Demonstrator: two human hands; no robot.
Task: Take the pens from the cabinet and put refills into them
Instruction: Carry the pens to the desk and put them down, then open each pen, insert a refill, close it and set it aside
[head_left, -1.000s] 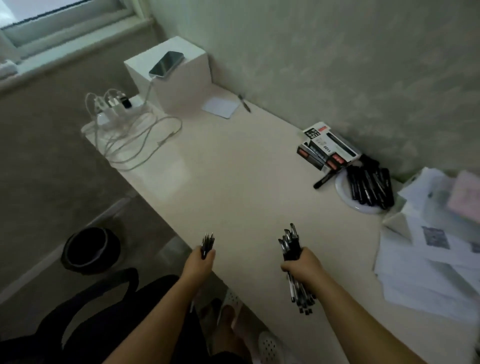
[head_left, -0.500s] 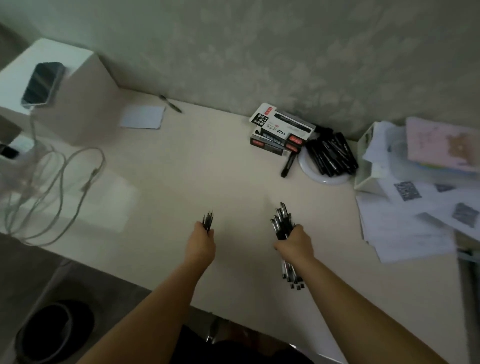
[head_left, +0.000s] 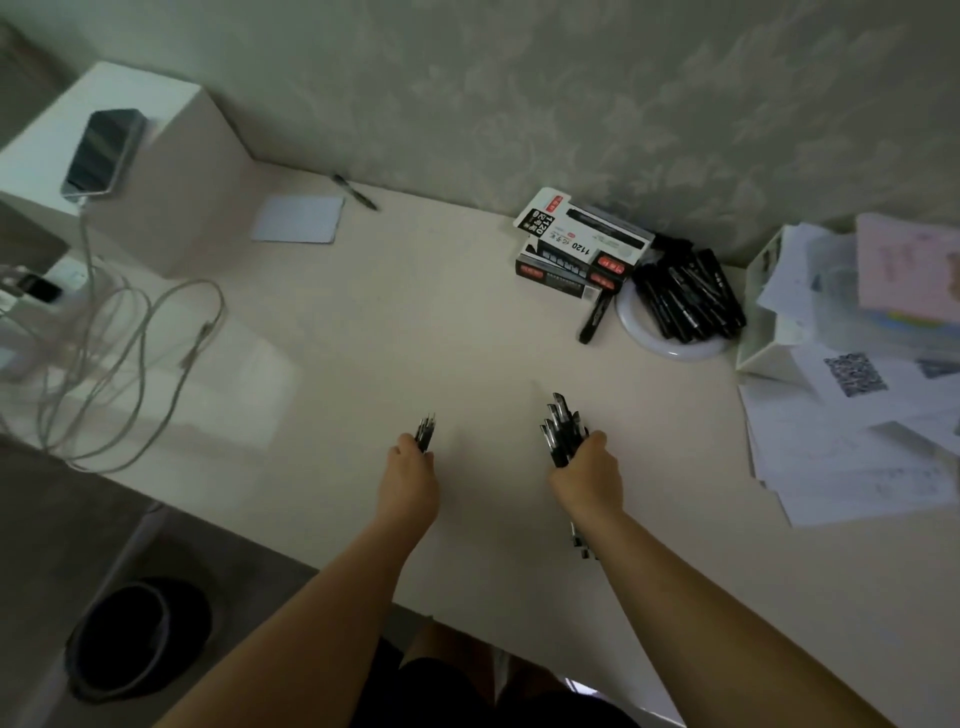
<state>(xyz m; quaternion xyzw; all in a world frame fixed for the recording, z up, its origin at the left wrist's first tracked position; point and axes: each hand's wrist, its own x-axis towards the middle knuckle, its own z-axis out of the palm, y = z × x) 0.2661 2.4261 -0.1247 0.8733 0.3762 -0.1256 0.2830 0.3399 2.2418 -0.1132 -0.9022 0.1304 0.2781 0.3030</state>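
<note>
The right hand (head_left: 589, 475) is curled round a thick bundle of pens (head_left: 561, 428), whose clip ends fan out beyond the fingers while the lower ends poke out under the wrist, mostly hidden by the forearm. The left hand (head_left: 410, 473) grips a smaller bunch of pens (head_left: 425, 431); only their tips show past the knuckles, so their number cannot be told. Both hands hang over the bench (head_left: 415, 322) near its front edge. Toward the back edge, against the wall, lies a stack of pen boxes (head_left: 576, 249), with a single black marker (head_left: 595, 317) just beside it and a pile of black markers (head_left: 688, 299) lying across a white ring (head_left: 665, 345). Loose papers (head_left: 841, 441) cover the right end, cut off by the frame. At the back left corner stands a white box (head_left: 171, 171) bearing a phone (head_left: 101, 150), with tangled cables (head_left: 119, 353) at the left edge.
</note>
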